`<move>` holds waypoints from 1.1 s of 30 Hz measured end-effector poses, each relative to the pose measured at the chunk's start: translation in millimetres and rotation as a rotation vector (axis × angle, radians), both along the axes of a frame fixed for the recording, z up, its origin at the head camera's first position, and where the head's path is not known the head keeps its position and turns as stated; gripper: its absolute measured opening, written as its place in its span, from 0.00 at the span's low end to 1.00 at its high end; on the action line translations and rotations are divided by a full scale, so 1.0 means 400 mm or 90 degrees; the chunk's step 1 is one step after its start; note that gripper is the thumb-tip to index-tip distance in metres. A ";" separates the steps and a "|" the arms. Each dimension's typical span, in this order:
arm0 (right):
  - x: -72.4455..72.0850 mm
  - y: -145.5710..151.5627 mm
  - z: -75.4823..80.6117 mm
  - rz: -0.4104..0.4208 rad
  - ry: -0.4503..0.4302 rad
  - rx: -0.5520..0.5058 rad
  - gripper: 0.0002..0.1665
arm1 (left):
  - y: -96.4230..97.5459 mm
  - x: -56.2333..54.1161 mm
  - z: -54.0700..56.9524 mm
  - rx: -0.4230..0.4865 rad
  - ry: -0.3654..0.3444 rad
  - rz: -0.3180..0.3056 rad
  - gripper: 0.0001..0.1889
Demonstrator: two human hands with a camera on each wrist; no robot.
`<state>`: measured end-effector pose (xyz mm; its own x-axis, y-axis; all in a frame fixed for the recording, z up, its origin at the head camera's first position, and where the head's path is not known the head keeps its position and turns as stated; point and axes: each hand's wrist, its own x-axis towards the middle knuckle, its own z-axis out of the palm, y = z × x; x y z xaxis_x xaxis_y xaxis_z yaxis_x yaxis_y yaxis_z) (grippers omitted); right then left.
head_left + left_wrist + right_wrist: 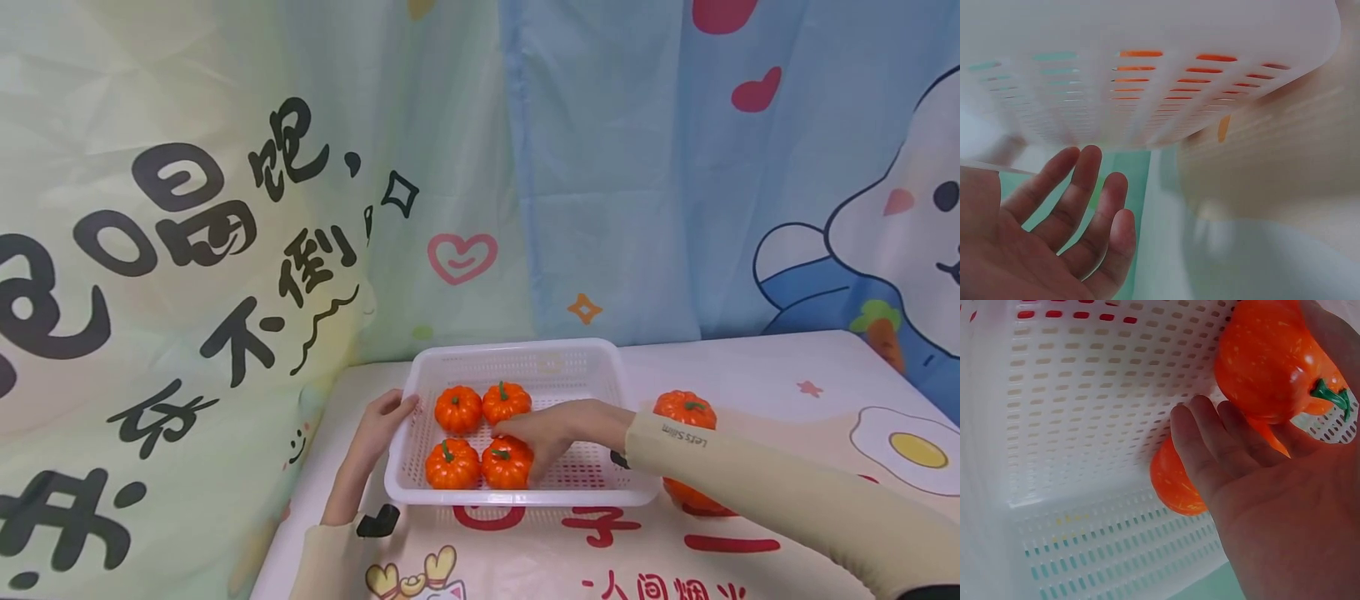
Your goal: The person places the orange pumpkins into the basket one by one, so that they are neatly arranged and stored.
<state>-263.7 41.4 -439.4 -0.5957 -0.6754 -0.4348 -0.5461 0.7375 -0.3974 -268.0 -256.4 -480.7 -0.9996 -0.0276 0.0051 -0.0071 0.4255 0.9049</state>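
Note:
A white perforated plastic basket (592, 367) holds several small orange toy pumpkins with green stems. My right hand (551, 429) reaches into it over the front pumpkin (504, 465) nearest the basket's middle. In the right wrist view, the right hand's fingers (1200, 447) are extended along that pumpkin (1266, 362), and the thumb is on its other side. Behind these fingers shows another pumpkin (1175, 481). At the basket's left side is my left hand (382, 425), its fingertips at the rim. Below the basket's wall (1147, 25), the left fingers (1085, 181) are spread and loosely bent.
To the right of the basket, more orange pumpkins (682, 406) lie on the table, partly hidden by my right forearm. The printed tablecloth (817, 425) covers the table. A printed curtain (600, 208) hangs right behind the basket and along the left.

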 end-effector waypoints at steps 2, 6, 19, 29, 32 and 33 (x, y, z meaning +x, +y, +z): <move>0.000 0.001 0.002 -0.002 0.002 -0.005 0.55 | 0.001 0.001 0.002 0.002 -0.002 -0.002 0.17; 0.000 0.007 0.012 0.001 0.001 -0.021 0.55 | 0.001 0.004 0.005 0.012 0.002 -0.010 0.19; 0.029 0.031 0.072 -0.017 -0.027 -0.051 0.54 | 0.001 0.003 0.001 0.015 0.002 -0.010 0.18; 0.026 0.087 0.092 0.004 -0.067 -0.128 0.52 | 0.004 0.004 0.004 0.008 -0.001 -0.006 0.17; 0.026 0.104 0.094 0.005 -0.064 -0.136 0.51 | 0.003 0.004 0.003 0.005 0.000 -0.003 0.16; 0.027 0.109 0.096 0.003 -0.064 -0.140 0.51 | 0.003 0.004 0.003 0.005 0.001 -0.002 0.16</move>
<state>-252.9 85.1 -401.0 -0.5543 -0.7625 -0.3337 -0.4987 0.6252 -0.6004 -266.3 -255.2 -479.7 -0.9997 -0.0241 0.0060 -0.0047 0.4189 0.9080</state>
